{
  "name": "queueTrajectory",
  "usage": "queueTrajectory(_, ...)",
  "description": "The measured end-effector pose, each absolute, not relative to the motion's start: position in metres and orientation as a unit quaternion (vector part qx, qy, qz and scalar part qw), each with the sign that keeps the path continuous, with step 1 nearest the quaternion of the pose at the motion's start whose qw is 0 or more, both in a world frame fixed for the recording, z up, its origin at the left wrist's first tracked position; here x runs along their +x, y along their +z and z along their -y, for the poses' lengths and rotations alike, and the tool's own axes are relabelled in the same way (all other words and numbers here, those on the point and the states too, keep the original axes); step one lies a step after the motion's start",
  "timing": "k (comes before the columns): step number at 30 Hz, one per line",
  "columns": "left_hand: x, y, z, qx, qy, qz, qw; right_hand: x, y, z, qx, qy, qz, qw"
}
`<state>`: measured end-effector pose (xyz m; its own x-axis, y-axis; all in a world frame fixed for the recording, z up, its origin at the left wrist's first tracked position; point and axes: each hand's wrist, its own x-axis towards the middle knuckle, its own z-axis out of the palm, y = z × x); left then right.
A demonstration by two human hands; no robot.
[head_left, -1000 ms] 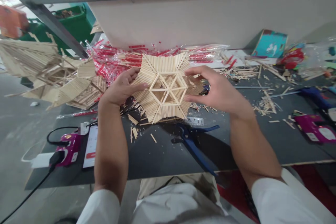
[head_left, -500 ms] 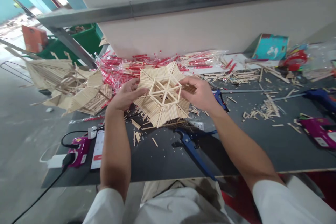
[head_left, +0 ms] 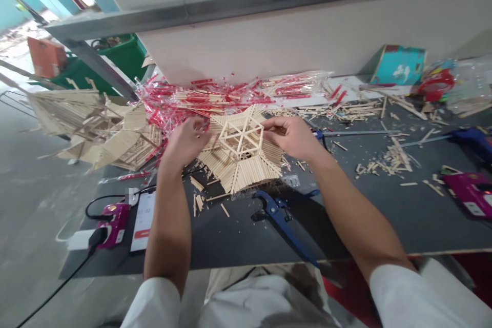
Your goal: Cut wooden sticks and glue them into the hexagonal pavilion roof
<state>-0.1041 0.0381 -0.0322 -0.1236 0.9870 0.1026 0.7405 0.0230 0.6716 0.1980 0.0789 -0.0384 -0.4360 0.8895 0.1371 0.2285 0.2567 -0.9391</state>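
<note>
A star-shaped model of thin wooden sticks (head_left: 251,171), with a raised hexagonal spoked frame on top, sits low over the dark table. My right hand (head_left: 294,138) pinches the right corner of the hexagonal frame between thumb and fingers. At the model's left edge is my left hand (head_left: 186,143), its fingers curled in and slightly blurred. What those fingers hold, if anything, cannot be made out. Just in front of the model lies a blue-handled cutter (head_left: 282,220), and a clear ruler (head_left: 290,181) is partly under the model.
Larger stick structures (head_left: 100,133) stand on the left. Red-and-clear plastic wrappers with sticks (head_left: 207,93) lie along the wall. Cut stick pieces (head_left: 388,159) and a blue glue gun (head_left: 471,141) are to the right. A purple power box (head_left: 113,220) and a phone (head_left: 143,223) lie front left.
The model has turned a little, come down toward the table and tipped to show more of its near side. My right hand has closed on the hexagonal frame; my left fingers have curled in.
</note>
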Motion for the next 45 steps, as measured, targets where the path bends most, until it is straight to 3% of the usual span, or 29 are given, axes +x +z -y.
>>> queueTrajectory(2,-0.086,-0.014,-0.027,0.642,0.368,-0.667,0.083,0.197,-0.039,-0.079,-0.403,0.465,0.705,0.353)
queueTrajectory(5,-0.047,0.013,-0.013,0.712,0.383,-0.588,0.032,0.197,-0.039,-0.081,-0.411,0.462,0.701,0.356)
queueTrajectory(15,0.0,0.012,-0.028,0.771,0.299,-0.552,0.106,0.207,-0.042,-0.087,-0.359,0.512,0.699,0.348)
queueTrajectory(45,0.001,0.011,-0.03,0.783,0.27,-0.554,0.086,0.197,-0.03,-0.084,-0.445,0.449,0.699,0.334)
